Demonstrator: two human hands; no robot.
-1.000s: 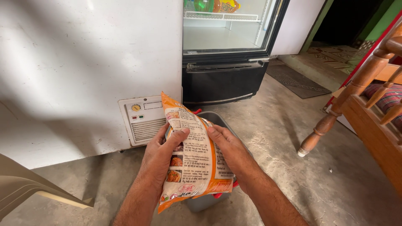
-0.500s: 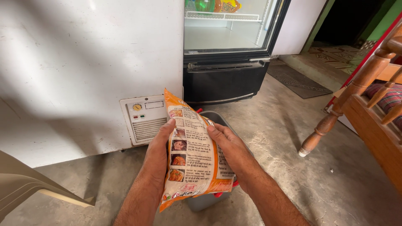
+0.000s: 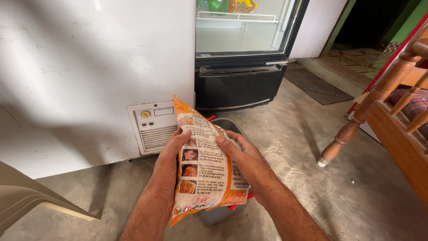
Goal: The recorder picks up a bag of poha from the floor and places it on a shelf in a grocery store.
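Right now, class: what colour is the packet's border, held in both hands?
Orange, framing a white printed panel on the packet; the head view shows it.

White chest freezer (image 3: 89, 67), glass-door fridge (image 3: 245, 49), grey bin (image 3: 223, 212), wooden furniture (image 3: 392, 116)

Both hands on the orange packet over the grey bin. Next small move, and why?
Probably pinch the top edge and tear it open. The left hand and right hand both grip the orange packet by its sides; it looks sealed and sits upright, directly above the grey bin, so any spill would land inside.
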